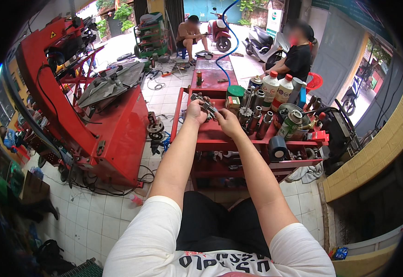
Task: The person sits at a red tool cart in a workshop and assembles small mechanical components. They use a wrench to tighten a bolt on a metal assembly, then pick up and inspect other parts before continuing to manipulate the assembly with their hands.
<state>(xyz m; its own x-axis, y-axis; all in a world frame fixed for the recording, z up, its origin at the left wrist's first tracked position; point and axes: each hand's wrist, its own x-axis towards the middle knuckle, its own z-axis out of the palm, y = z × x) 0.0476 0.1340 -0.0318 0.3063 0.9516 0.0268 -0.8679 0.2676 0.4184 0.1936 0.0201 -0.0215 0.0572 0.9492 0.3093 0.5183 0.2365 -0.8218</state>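
Note:
Above the top tray of a red tool cart [206,135], my left hand [196,112] is closed around a small grey metal part [206,106]. The part's exact kind is too small to tell. My right hand [229,123] is closed too, its fingertips at the near end of the same part. Whether they pinch the part itself or a thin pale piece beside it cannot be made out. Just beyond my right hand stand a small box [232,105] and a green-lidded can [236,91]. Several upright metal cylinders [253,121] stand to its right.
Two white bottles with red caps [270,87], a green spray can [292,121] and a red box [318,136] crowd the cart's right side. A large red machine [104,124] stands left. One person [298,57] sits far right, another [190,34] at the back near scooters.

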